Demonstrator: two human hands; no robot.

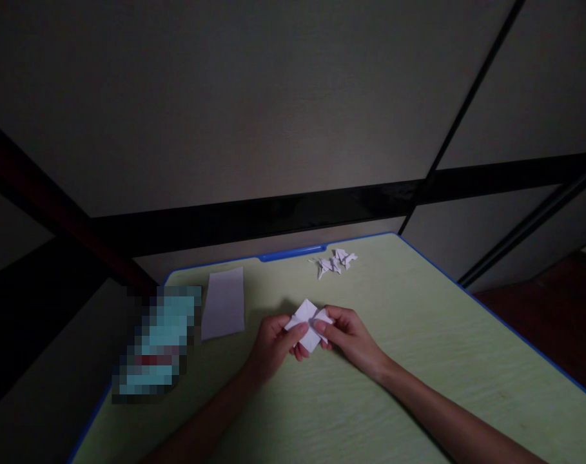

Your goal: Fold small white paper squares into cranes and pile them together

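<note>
Between both hands is a small folded piece of white paper (308,310), roughly square and turned corner-up, with creases and flaps showing. My left hand (272,341) pinches its left side, thumb pressed on top and fingers curled beneath. On the opposite side, my right hand (347,332) grips the paper the same way, its thumb near the middle. Both hands are closed on it above the table. Beyond them lie a few small folded white paper figures (330,264), close together; their exact shapes are hard to make out.
A stack or sheet of white paper (224,303) lies on the pale green table (418,335) to the left. Beside it, at the left edge, is a blurred-out teal item (162,341). A blue strip (293,252) runs along the back edge, before a panelled wall (254,96).
</note>
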